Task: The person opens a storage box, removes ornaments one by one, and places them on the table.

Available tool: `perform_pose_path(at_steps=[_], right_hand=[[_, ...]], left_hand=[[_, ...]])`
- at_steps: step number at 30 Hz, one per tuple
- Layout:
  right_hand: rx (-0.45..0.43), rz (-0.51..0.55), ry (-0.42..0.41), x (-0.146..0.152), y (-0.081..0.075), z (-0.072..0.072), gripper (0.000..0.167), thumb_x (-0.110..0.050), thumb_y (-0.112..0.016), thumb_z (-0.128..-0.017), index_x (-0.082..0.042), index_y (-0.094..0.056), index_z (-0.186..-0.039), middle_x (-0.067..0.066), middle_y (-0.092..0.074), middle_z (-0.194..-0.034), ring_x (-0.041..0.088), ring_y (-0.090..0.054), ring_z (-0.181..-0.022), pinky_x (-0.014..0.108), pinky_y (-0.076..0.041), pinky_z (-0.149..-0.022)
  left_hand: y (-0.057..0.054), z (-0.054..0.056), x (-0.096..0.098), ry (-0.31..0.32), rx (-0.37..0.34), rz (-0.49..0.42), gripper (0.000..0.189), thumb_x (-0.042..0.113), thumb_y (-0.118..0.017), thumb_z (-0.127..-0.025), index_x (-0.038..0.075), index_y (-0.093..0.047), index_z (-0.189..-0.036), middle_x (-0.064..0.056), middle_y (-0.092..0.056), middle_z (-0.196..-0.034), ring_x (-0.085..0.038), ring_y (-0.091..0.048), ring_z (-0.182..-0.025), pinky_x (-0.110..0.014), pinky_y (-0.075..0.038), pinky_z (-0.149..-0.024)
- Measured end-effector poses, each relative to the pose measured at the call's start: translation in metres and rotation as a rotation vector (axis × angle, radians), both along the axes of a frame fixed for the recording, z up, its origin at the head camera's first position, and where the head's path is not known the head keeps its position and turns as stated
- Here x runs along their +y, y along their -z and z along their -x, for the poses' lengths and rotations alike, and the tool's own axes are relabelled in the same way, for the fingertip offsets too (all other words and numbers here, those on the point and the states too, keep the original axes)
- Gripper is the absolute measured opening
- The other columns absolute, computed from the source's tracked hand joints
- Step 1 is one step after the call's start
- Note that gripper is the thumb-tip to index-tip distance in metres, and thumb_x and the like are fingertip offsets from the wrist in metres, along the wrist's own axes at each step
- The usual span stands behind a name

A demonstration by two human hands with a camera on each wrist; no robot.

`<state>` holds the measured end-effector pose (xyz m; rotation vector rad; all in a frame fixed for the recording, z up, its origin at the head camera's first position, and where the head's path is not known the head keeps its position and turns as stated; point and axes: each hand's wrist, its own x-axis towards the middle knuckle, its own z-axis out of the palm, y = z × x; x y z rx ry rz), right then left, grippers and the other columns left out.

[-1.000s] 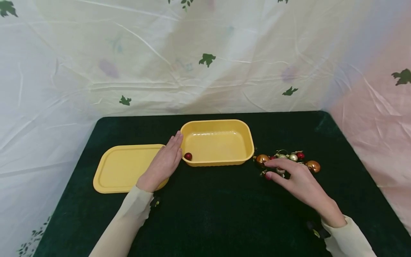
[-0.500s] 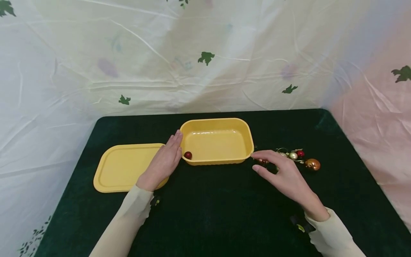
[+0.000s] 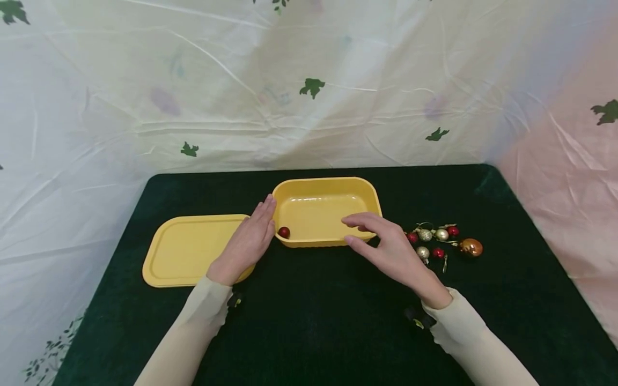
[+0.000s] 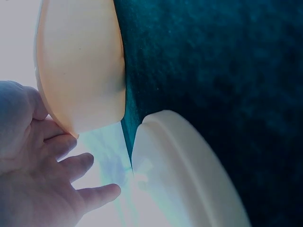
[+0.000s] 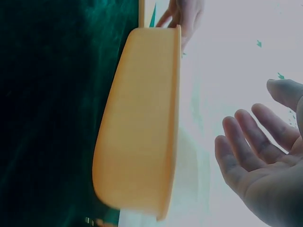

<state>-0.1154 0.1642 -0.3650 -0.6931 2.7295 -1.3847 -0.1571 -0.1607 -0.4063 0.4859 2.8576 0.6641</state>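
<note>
In the head view a yellow box [image 3: 328,214] stands at the middle of the dark green table, with a small dark red ball ornament [image 3: 284,232] in its front left corner. My left hand [image 3: 245,240] rests its straight fingers along the box's left side; the left wrist view shows fingertips at the rim. My right hand [image 3: 388,251] is over the box's front right corner, thumb and fingers spread apart. Nothing shows between those fingers in the right wrist view. A flat yellow lid [image 3: 193,252] lies left of the box, partly covered by my left hand.
Right of my right hand lie several small Christmas ball ornaments, including a gold one [image 3: 422,253], a red one [image 3: 438,252] and a larger copper one [image 3: 470,247]. A pale cloth [image 3: 367,80] with green leaves hangs behind the table.
My right hand has moved left from over the ornaments to the box's front right corner, uncovering gold and red balls. The left hand, box and lid have stayed in place.
</note>
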Motion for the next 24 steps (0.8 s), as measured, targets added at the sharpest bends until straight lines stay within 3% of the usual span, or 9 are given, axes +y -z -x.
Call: perform_pose_path(at_steps=[11,24], right_hand=[[-0.036,0.031,-0.083,-0.040,0.006,0.030,0.040,-0.036,-0.069,-0.101,-0.014,-0.068,-0.134,-0.001,-0.067,-0.135,0.017,-0.061,-0.125,0.046,-0.052,-0.104],[-0.201,-0.053,-0.167,-0.071,0.011,0.062,0.045,-0.035,-0.070,-0.100,-0.015,-0.064,-0.140,0.002,-0.064,-0.142,0.024,-0.058,-0.132,0.050,-0.046,-0.111]], left_hand=[[-0.001,-0.001,0.000,0.002,0.005,-0.010,0.060,0.033,-0.034,-0.114,0.012,-0.014,-0.167,0.000,-0.008,-0.174,-0.028,-0.016,-0.158,-0.058,-0.023,-0.123],[-0.002,-0.001,0.001,-0.004,-0.005,0.002,0.060,0.035,-0.034,-0.114,0.014,-0.014,-0.167,0.001,-0.007,-0.174,-0.027,-0.016,-0.158,-0.057,-0.023,-0.123]])
